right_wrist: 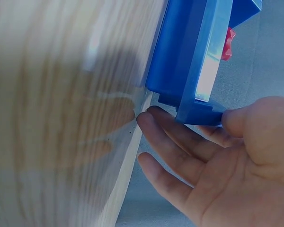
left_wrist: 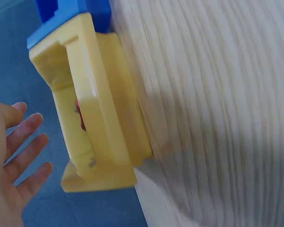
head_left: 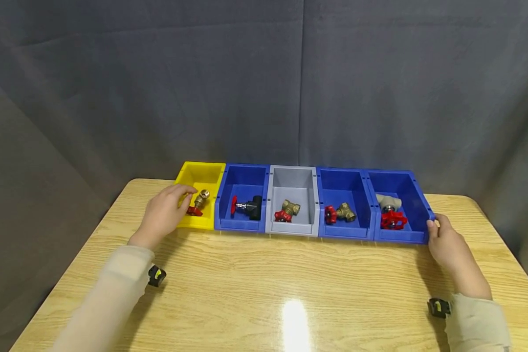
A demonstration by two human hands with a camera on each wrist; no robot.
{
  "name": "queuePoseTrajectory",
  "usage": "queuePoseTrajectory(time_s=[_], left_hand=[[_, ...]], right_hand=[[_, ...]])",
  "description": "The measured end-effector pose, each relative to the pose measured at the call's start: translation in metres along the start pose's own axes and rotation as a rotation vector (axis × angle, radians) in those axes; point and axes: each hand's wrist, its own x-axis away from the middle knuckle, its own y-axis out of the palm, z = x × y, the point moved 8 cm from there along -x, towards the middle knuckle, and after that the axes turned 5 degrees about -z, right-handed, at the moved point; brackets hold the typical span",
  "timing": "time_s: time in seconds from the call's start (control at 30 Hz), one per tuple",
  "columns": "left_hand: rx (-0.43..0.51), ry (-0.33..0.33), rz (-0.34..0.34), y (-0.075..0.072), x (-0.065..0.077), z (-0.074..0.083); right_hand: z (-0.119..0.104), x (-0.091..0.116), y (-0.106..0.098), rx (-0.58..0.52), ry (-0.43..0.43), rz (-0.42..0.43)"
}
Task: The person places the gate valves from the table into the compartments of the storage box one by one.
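My left hand hovers at the left side of the yellow bin, fingers loosely bent and empty. A brass valve with a red handwheel lies in this bin. In the left wrist view the fingers are spread, with a gap to the yellow bin. My right hand touches the front right corner of the rightmost blue bin. Its thumb rests against the rim, and the other fingers extend beside and below the corner. That bin holds a pale grey valve with a red handwheel.
Between these bins, in one row, stand a blue bin with a black valve, a grey bin with a brass valve, and another blue bin with a brass valve. A dark curtain hangs behind the wooden table.
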Motion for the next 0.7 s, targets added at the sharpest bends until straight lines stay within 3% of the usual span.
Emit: queuePoseTrajectory(time_s=[0.27,0.5,0.7], left_hand=[[0.068,-0.011,0.068,-0.002,0.008,0.020],[0.135,-0.030,0.127,-0.011,0.024,0.030],[0.135,-0.018,0.166,-0.016,0.039,0.041]], right_hand=[[0.002,0.004,-0.006,0.037,-0.027,0.022],[-0.001,0.007,-0.010,0.059,0.005,-0.009],[-0.014,0.012,-0.024,0.088,-0.027,0.056]])
